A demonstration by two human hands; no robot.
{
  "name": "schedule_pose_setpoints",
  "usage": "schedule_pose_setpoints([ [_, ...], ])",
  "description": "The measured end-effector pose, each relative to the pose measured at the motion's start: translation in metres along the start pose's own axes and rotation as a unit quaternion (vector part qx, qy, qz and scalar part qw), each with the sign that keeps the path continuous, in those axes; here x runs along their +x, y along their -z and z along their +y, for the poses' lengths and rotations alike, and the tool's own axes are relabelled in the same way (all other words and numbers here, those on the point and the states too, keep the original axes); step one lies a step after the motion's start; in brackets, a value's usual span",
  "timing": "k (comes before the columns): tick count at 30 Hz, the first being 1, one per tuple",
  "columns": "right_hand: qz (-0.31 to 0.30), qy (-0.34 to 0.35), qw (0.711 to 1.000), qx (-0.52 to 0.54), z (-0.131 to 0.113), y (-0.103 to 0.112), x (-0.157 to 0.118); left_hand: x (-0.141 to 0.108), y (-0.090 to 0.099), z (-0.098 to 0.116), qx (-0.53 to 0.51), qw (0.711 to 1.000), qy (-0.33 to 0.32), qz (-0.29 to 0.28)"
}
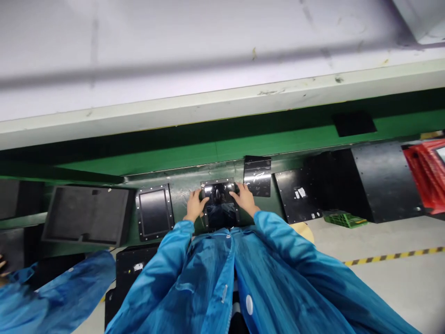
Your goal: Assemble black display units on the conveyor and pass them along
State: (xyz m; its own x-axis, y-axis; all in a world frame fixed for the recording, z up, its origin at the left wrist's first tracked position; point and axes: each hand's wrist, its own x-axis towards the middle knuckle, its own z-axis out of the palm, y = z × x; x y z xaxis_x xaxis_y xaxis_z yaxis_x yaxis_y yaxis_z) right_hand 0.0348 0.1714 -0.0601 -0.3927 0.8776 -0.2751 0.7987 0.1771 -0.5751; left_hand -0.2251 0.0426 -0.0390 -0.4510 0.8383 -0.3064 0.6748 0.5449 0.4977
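Note:
A glossy black panel (221, 214) with a bolt-studded frame lies on the green bench in front of me, close to my body. My left hand (195, 205) grips its left edge, thumb pointing inward. On the opposite side, my right hand (245, 199) holds the right edge with its thumb over the shiny face. Some fingertips are hidden. Just beyond my right hand rests a loose glossy black sheet (257, 177). To the left of my left hand lies a similar framed black panel (155, 212).
A black foam tray (86, 215) is farther left, beside a co-worker's blue sleeve (78, 290). Rightward are a black plate with labels (295, 197), large black boxes (385, 181), a green crate (344, 219) and red wrapped items (426, 174). A white shelf (222, 107) overhangs the bench's back.

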Motion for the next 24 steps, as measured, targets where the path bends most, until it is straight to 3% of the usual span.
schedule_pose_setpoints([
  [2, 0.008, 0.014, 1.000, 0.012, -0.011, 0.003, 0.037, 0.040, 0.006, 0.009, -0.020, 0.999, -0.041, 0.010],
  [4, 0.005, 0.017, 1.000, 0.019, -0.017, 0.002, 0.063, 0.069, 0.007, 0.014, -0.021, 0.999, -0.041, 0.018],
  [7, 0.003, 0.017, 1.000, 0.025, -0.014, -0.001, 0.078, 0.090, 0.003, 0.012, -0.017, 1.000, -0.014, 0.021],
  [11, -0.015, 0.024, 1.000, 0.010, -0.007, -0.001, 0.079, 0.095, 0.001, 0.003, -0.026, 1.000, -0.007, -0.014],
  [17, -0.039, 0.043, 0.998, -0.032, -0.006, 0.002, 0.081, 0.100, 0.010, 0.001, -0.002, 0.997, -0.054, -0.061],
  [24, -0.049, 0.061, 0.995, -0.061, -0.008, 0.004, 0.083, 0.096, 0.008, 0.005, 0.035, 0.997, -0.045, -0.042],
])
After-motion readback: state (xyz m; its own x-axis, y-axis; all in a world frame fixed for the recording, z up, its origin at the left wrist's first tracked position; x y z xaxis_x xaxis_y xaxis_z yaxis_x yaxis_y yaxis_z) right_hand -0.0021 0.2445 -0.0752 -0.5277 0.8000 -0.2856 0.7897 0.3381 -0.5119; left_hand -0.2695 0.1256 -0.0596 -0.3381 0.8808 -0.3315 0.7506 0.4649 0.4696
